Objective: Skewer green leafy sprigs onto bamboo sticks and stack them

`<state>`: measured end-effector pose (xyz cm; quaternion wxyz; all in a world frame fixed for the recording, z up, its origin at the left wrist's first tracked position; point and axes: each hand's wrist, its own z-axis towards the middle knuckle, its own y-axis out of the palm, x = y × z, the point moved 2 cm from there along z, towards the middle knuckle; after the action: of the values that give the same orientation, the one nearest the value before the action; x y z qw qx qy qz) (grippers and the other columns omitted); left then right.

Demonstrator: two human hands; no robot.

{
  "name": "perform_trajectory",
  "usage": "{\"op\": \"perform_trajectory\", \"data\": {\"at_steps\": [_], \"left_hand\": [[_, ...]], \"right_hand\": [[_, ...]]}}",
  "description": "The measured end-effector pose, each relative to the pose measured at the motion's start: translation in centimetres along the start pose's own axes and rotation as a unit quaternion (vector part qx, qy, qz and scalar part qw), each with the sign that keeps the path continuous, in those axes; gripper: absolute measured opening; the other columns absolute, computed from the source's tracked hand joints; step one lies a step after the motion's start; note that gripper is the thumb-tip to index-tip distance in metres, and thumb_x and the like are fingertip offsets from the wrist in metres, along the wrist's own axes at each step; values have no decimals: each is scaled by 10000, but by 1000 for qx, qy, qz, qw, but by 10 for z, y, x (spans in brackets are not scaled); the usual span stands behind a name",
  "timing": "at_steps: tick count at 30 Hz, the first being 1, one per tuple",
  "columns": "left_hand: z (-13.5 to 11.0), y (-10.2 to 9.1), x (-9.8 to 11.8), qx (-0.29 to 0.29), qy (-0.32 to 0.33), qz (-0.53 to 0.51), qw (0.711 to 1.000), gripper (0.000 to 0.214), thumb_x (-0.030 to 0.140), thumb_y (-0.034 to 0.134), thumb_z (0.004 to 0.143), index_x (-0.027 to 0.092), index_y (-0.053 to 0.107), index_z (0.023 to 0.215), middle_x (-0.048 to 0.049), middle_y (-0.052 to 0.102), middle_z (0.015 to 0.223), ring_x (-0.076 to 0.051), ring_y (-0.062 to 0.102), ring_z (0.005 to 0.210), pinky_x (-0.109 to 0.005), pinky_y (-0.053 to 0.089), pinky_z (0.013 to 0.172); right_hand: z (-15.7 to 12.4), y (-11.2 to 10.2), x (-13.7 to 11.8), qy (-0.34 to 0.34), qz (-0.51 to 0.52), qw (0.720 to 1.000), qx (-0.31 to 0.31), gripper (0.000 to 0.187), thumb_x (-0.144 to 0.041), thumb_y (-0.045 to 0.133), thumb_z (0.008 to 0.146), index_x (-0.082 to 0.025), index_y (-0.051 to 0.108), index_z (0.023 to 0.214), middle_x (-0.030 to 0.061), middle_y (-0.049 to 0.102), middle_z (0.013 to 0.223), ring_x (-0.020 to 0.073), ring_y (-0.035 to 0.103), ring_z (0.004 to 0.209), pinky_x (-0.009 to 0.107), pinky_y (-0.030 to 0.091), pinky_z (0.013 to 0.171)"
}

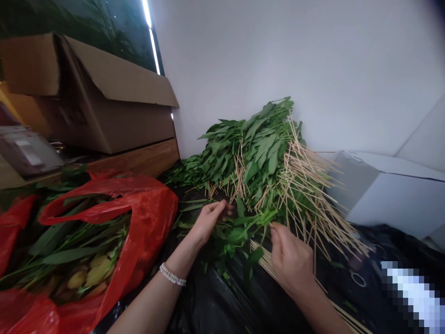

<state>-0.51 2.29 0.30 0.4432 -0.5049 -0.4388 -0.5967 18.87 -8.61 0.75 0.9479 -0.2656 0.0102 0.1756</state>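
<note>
A big heap of green leafy stems threaded on thin bamboo skewers (264, 157) lies on black plastic sheeting (222, 301) against a white wall. My left hand (208, 219), with a pearl bracelet at the wrist, reaches into loose green leaves (239, 232) at the foot of the heap, fingers curled on them. My right hand (290, 260) is closed in a pinch on the end of a leafy sprig, and a bundle of bare skewers (266, 260) runs under it.
At the left, an open red plastic bag (146, 213) holds long leaves and yellowish pieces. Behind it a cardboard box (104, 97) sits on a wooden shelf. A white box (389, 190) stands at the right.
</note>
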Motion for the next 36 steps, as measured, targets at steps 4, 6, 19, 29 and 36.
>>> {"op": "perform_trajectory", "data": {"at_steps": [4,6,19,29,36], "left_hand": [[8,-13,-3,71,26,75,994,394,485,590,762,114,694,843,-49,665,707,-98,487,528,-206,352,502],[8,-11,-7,50,67,150,985,305,406,601,770,127,696,845,-55,687,756,-135,558,617,-229,409,578],[-10,14,-24,-110,178,468,858,207,232,551,806,220,698,952,-69,660,917,-217,606,864,-284,435,753],[1,3,-9,0,126,182,975,190,345,556,804,167,620,820,3,617,720,-117,531,571,-229,413,570],[-1,9,-6,-57,-15,-79,995,155,238,583,717,156,585,849,-17,614,837,-96,588,612,-198,414,550]], "right_hand": [[2,-8,7,27,-23,999,18,257,-231,349,935,-140,585,985,5,588,594,120,535,482,238,368,526],[1,-9,7,24,-27,999,21,264,-236,343,936,-144,589,960,-9,543,546,118,500,449,243,343,500],[-2,0,-6,-43,-29,999,6,196,-204,417,912,-157,600,964,13,652,683,109,549,513,237,370,561],[-5,11,-9,-24,-34,995,-96,241,-208,361,925,-179,600,925,-11,601,639,113,561,531,241,327,544],[-9,18,-8,3,-41,984,-171,227,-196,352,919,-198,578,890,-20,599,643,114,576,550,250,280,509]]}}
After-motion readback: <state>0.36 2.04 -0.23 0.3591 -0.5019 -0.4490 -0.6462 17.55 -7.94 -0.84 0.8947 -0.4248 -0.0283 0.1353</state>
